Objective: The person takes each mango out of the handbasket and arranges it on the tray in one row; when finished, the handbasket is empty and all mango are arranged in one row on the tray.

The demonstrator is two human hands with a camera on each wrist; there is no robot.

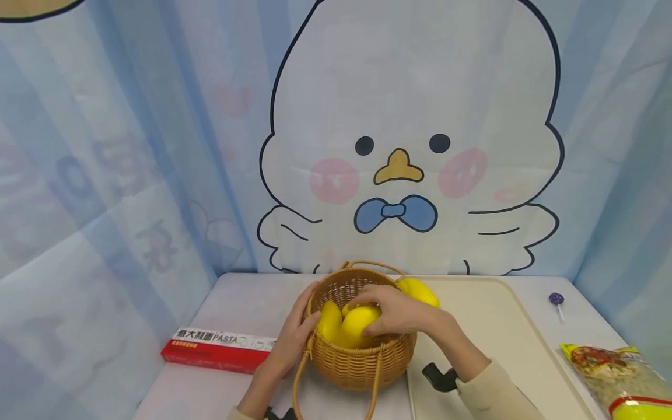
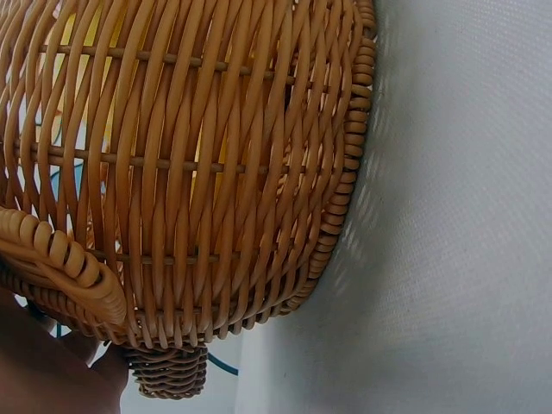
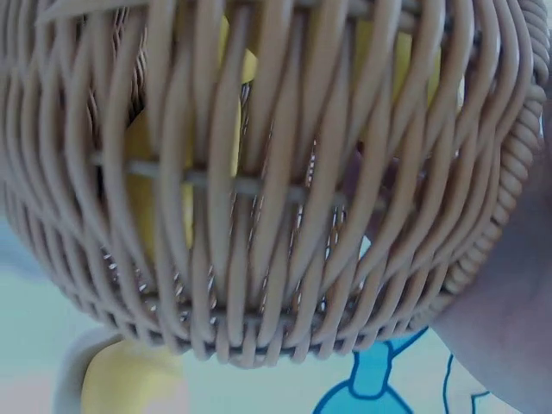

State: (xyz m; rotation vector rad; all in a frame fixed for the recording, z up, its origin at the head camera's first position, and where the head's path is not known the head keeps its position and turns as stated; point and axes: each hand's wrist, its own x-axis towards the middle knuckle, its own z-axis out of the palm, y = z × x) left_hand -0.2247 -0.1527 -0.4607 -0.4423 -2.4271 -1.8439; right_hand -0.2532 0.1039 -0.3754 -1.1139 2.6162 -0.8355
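A round brown wicker basket [image 1: 357,370] stands at the front middle of the table, one handle hanging toward me, the other behind. My left hand [image 1: 291,335] holds its left rim, thumb at the edge and fingers along the outer side. Reaching over the right rim, my right hand [image 1: 385,309] grips a smooth, rounded yellow fruit [image 1: 359,326] inside the basket, thumb and fingers on opposite sides. A longer yellow fruit [image 1: 329,322] leans against the inner left wall. Through the weave, the right wrist view shows yellow fruit [image 3: 159,185].
Behind the basket's right side, another yellow fruit [image 1: 420,290] lies on a cream tray [image 1: 483,326]. A red and white pasta box [image 1: 220,350] lies to the left. At right are a purple lollipop [image 1: 556,299] and a food packet [image 1: 619,373]. Cartoon-printed curtains [image 1: 409,87] enclose the table.
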